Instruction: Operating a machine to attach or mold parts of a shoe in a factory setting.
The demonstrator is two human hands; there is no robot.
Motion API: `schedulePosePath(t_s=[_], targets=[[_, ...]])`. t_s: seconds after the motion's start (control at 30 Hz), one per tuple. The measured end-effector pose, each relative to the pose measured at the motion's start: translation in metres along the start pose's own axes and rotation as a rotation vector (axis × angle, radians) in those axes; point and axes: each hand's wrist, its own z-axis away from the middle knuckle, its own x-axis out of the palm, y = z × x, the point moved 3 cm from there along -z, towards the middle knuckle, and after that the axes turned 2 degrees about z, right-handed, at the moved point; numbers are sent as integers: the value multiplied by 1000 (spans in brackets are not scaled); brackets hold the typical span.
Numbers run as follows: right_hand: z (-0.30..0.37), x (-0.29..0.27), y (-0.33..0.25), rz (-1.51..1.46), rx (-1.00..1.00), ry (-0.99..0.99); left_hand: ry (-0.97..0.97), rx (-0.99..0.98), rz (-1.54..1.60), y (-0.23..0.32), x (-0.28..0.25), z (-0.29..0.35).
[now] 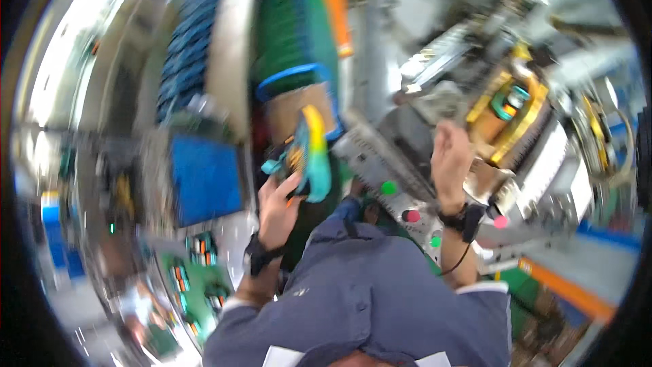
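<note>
My left hand (pixel 278 207) is closed on a curved teal and yellow plastic part (pixel 316 156) with dark and orange areas; motion blur hides its exact kind. The part is held over a blue-rimmed bin (pixel 295 71) with brown cardboard in it. My right hand (pixel 451 163) is raised beside the metal machine, its fingers loosely stretched and nothing visible in them. To the right of that hand, a teal and black piece (pixel 509 102) sits inside a yellow-edged fixture (pixel 536 112). Both wrists wear black bands.
A metal panel with green and red buttons (pixel 411 216) runs close in front of my body. On the left stand a blue panel (pixel 206 180) and a green surface (pixel 197 285) with several teal-orange parts. An orange bar (pixel 333 7) rises ahead; an orange-edged table (pixel 567 289) is at lower right.
</note>
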Motion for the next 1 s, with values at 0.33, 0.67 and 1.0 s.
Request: schedulePosePath(t_s=[0.33,0.67,1.0], targets=[[159,188,77,-127,-67,-420,390,-374,661,-36,-37,120],[26,179,-82,-271,-201,-387,1189,-315,830,-149,-189,260],[-13,185,-660,-584,-1168,-350,1714,-355,559,-313,-443,347]])
